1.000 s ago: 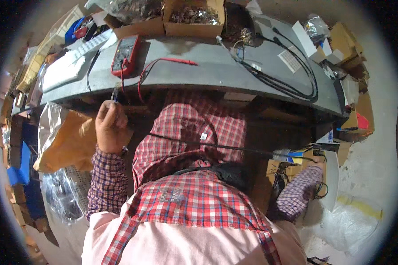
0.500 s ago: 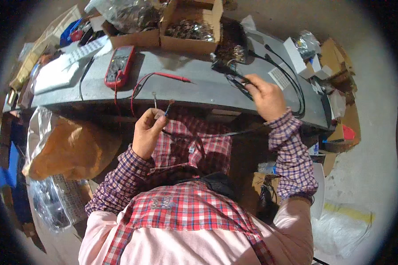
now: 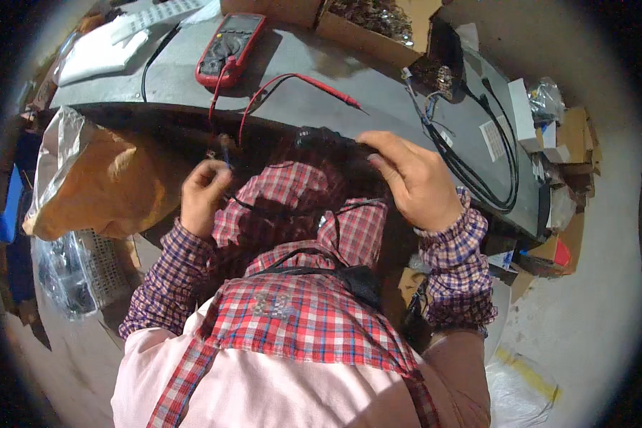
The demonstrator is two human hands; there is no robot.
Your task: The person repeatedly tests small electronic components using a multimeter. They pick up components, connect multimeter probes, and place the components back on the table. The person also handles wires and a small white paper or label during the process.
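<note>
Fine wire ends and a dark piece held over the lap, with test leads close by

The two bare hands are apart in front of the counter's edge. The left hand (image 3: 205, 187) pinches thin wire ends, partly bluish (image 3: 226, 157), between thumb and fingertips. The right hand (image 3: 417, 182) has its thumb and forefinger closed on a black, blocky piece (image 3: 321, 138), whose exact kind is lost in shadow. A slim black cable (image 3: 246, 205) crosses the red plaid apron (image 3: 314, 314) below; whether it joins either held item cannot be told.

A red-and-dark handheld multimeter (image 3: 230, 53) lies on the grey counter (image 3: 178, 78), its red test probe (image 3: 328, 89) to the right. Its leads droop over the edge near the wire ends; if fingers or wires hooked one, the probe could be dragged off. The slim cable could catch in the apron's folds and tug at the work. A loose pinch could let the fine strands slip or splay.
</note>
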